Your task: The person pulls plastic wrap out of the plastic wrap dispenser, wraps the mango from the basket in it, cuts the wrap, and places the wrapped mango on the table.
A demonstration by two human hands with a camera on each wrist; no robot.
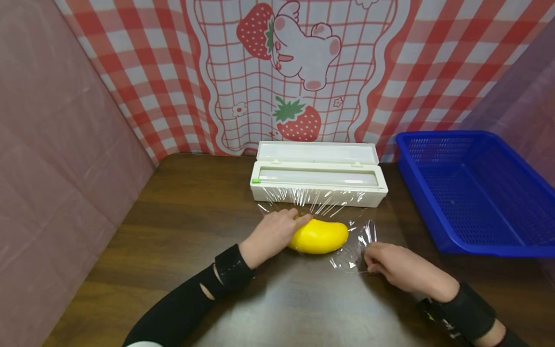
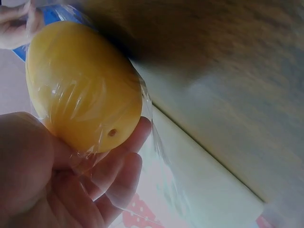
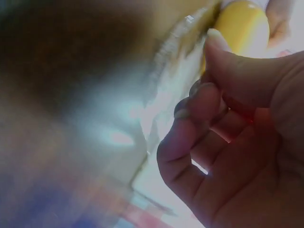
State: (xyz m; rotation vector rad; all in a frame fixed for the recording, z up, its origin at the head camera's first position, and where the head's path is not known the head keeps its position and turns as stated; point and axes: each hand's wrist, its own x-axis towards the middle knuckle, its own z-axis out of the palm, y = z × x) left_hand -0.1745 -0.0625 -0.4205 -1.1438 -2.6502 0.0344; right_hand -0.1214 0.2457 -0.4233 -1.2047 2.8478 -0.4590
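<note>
A smooth yellow mango lies on its side in front of the cling film dispenser. Clear cling film runs from the dispenser's front down to the mango and spreads right of it. My left hand grips the mango's left end; in the left wrist view, film wrinkles over the mango and between the fingers. To the right, my right hand pinches the film's edge between thumb and curled fingers, apart from the mango. The dispenser's lid stands raised, with the film roll inside.
A blue plastic basket stands at the right, close to my right hand. Behind the dispenser hangs a red-and-white checked cloth with strawberries. Pink cloth borders the wooden table on the left. A small green slider sits at the dispenser's left end.
</note>
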